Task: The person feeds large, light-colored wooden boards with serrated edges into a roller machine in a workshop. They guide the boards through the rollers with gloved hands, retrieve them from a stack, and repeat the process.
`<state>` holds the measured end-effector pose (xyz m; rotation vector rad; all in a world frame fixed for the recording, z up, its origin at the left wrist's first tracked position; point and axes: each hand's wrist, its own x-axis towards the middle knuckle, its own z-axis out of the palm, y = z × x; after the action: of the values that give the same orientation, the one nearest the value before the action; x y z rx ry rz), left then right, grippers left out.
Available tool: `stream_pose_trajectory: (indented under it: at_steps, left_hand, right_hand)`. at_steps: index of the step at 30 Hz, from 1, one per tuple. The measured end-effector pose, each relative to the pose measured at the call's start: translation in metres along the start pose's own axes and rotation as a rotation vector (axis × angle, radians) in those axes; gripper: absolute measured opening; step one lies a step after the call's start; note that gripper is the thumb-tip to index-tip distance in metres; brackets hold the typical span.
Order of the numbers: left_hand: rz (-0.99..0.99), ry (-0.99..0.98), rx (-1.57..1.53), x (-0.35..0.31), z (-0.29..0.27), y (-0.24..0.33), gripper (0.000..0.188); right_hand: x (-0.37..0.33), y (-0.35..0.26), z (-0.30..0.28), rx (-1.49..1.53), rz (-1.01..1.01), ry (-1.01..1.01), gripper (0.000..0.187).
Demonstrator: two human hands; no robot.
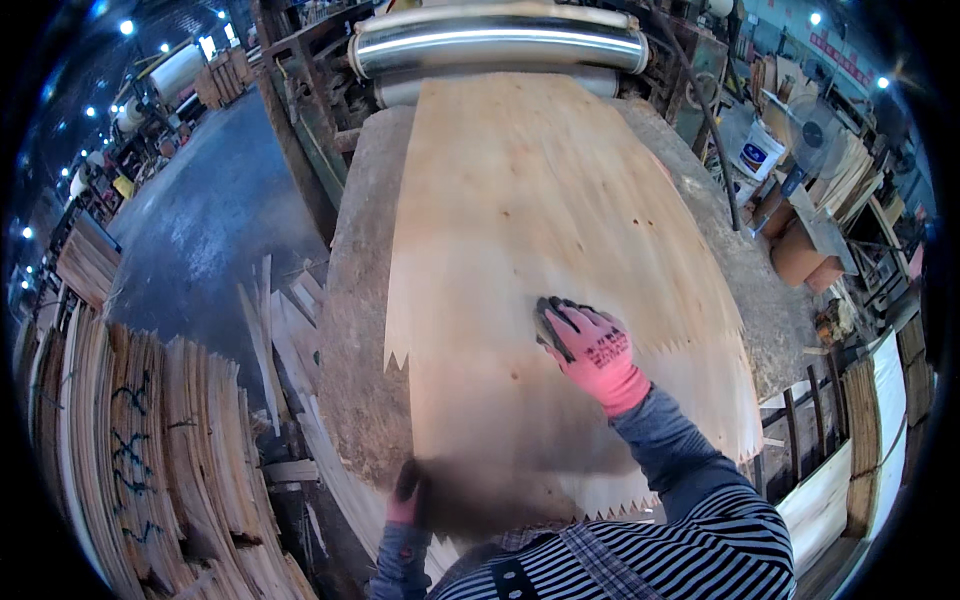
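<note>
Two thin pale wood veneer sheets lie overlapped on the feed table. The far veneer sheet (520,200) runs up to the rollers; the near veneer sheet (480,400) has a jagged edge close to my body. My right hand (590,350), in a pink glove with black fingers, rests on the veneer near the overlap, fingers stretched out. At the near sheet's left edge is my left hand (405,495), gloved alike and closed on that edge; its fingers are partly hidden and blurred. A dark blur covers part of the sheet beside it.
A shiny metal roller (500,50) spans the machine beyond the worn table (365,240). Stacked veneer (150,440) stands on the left, with loose strips (265,340) beside it. At right are a white bucket (758,150), a fan (812,130) and a cardboard box (797,252).
</note>
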<state>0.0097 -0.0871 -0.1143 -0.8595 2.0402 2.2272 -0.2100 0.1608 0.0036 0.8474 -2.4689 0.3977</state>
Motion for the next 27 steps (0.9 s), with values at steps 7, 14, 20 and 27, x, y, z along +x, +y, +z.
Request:
stream_pose_trajectory:
  at_steps: [7, 14, 20, 27]
  left_hand:
    - [0.131, 0.120, 0.217, -0.016, -0.008, 0.032, 0.033]
    - [0.289, -0.153, 0.204, 0.013, -0.029, 0.005, 0.028]
    - [0.051, -0.469, -0.248, -0.005, 0.014, 0.084, 0.029]
    - [0.362, -0.699, -0.402, -0.094, 0.105, 0.141, 0.048]
  right_hand:
    - [0.067, 0.050, 0.096, -0.059, 0.034, -0.005, 0.044]
    - [0.030, 0.018, 0.066, 0.022, 0.064, -0.180, 0.065]
    - [-0.191, -0.045, -0.018, 0.432, -0.246, -0.703, 0.095]
    - [-0.252, -0.095, -0.121, 0.381, 0.268, -0.169, 0.064]
